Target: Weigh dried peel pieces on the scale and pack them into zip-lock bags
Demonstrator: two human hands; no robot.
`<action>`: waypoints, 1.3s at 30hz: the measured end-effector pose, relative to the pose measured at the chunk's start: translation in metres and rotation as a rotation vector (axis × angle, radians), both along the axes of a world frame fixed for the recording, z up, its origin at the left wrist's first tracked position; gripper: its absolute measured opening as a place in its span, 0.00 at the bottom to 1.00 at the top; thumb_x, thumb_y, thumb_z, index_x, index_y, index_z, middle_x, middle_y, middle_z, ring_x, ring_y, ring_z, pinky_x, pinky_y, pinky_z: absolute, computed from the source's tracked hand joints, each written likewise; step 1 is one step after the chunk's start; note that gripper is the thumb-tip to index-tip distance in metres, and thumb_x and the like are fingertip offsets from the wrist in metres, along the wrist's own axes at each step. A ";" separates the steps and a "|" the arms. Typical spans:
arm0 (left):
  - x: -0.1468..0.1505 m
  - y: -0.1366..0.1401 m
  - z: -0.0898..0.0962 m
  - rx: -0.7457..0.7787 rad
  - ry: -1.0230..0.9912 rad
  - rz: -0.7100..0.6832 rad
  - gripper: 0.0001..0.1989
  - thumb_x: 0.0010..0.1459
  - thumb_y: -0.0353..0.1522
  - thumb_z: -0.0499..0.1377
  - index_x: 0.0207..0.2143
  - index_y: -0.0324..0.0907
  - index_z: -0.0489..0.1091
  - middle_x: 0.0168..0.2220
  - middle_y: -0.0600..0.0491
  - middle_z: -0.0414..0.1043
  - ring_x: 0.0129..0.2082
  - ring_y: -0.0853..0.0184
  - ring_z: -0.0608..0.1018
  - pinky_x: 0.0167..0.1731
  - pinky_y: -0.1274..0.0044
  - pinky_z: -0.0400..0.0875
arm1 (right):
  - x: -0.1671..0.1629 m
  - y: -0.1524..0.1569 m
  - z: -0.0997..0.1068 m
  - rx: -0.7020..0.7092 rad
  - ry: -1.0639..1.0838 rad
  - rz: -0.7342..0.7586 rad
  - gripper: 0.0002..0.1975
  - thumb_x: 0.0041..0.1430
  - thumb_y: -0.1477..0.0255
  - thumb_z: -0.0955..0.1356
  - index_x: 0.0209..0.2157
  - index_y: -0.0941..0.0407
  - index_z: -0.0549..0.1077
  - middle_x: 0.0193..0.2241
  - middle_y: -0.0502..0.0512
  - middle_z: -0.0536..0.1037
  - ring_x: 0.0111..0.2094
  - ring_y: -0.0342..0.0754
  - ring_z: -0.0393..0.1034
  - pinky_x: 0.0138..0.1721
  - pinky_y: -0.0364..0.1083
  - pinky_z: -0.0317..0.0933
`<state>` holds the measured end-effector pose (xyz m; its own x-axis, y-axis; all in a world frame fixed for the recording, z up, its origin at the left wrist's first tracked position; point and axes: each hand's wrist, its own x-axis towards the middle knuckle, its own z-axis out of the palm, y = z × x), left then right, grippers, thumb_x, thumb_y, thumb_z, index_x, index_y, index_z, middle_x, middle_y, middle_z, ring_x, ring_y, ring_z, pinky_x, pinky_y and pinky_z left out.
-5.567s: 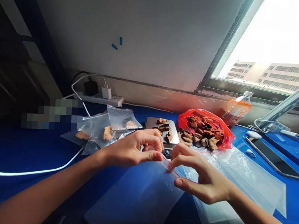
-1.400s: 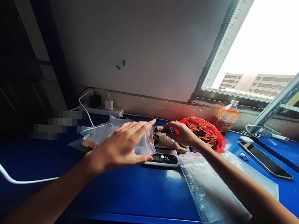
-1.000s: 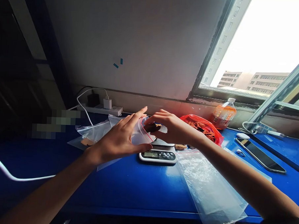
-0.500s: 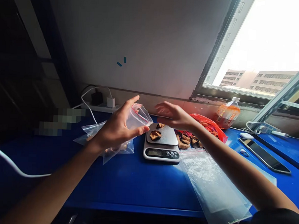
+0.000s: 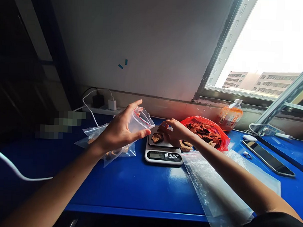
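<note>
Left hand [image 5: 123, 130]: while my thumb stands well apart from my fingers, the zip bag [image 5: 142, 121] is held between them, its red-lined mouth spread wide and tilted up beside the scale's left rear corner.
Right hand [image 5: 176, 130]: my fingers are bent, tips down, over the right rear of the scale's plate; I cannot tell whether they pinch anything.
Scale [image 5: 163, 156]: it sits on the blue desk [image 5: 138, 190], its display seeming to read 48.
Piece [image 5: 157, 138]: brown and curled, it lies on the left part of the scale's plate, just beside my right fingers.
Loose pieces [image 5: 186, 145]: they lie just right of the scale, partly hidden by my right wrist.
Red bag [image 5: 226, 145]: it gapes right of and behind the scale, heaped with more brown bits.
Filled bags [image 5: 122, 150]: left of the scale, overlapping, tan bits inside, partly covered by my left wrist.
Spare bags [image 5: 213, 183]: flat and clear, right of the scale and nearer me, under my right forearm.
Bottle [image 5: 230, 115]: behind the scale and well to its right, past the red bag.
Phone [image 5: 268, 158]: far right of the scale, an earbud [image 5: 248, 155] near it.
</note>
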<state>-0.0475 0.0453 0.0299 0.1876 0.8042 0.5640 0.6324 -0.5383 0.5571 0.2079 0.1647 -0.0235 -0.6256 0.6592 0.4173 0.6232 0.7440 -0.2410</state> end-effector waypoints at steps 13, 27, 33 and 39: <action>0.002 -0.003 0.002 0.033 0.013 0.001 0.50 0.46 0.51 0.67 0.66 0.42 0.54 0.60 0.41 0.68 0.58 0.47 0.72 0.58 0.56 0.67 | -0.007 -0.055 0.005 0.075 0.113 0.195 0.08 0.61 0.77 0.66 0.39 0.54 0.76 0.37 0.55 0.81 0.40 0.50 0.73 0.45 0.52 0.68; 0.001 -0.002 0.000 0.031 0.042 -0.044 0.48 0.48 0.51 0.66 0.66 0.43 0.53 0.62 0.41 0.64 0.60 0.47 0.69 0.61 0.58 0.64 | -0.013 -0.048 0.007 -0.178 -0.004 0.140 0.30 0.52 0.68 0.72 0.57 0.55 0.65 0.46 0.60 0.77 0.50 0.57 0.67 0.52 0.60 0.62; 0.004 -0.004 0.000 0.010 0.039 -0.041 0.46 0.47 0.47 0.67 0.65 0.44 0.54 0.61 0.41 0.66 0.60 0.46 0.69 0.59 0.56 0.64 | -0.009 -0.042 0.003 -0.121 0.122 0.157 0.24 0.53 0.69 0.71 0.53 0.54 0.68 0.46 0.59 0.76 0.49 0.54 0.70 0.51 0.57 0.64; 0.006 -0.004 0.000 -0.028 0.044 -0.044 0.47 0.48 0.50 0.66 0.65 0.44 0.53 0.62 0.40 0.65 0.61 0.45 0.67 0.60 0.53 0.62 | 0.002 -0.050 0.040 -0.110 0.218 0.145 0.25 0.55 0.69 0.70 0.54 0.55 0.65 0.46 0.60 0.76 0.51 0.54 0.70 0.54 0.57 0.63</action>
<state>-0.0418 0.0414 0.0298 0.2474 0.8097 0.5322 0.6326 -0.5510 0.5442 0.2101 0.1149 0.0166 -0.6202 0.6183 0.4828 0.4370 0.7834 -0.4420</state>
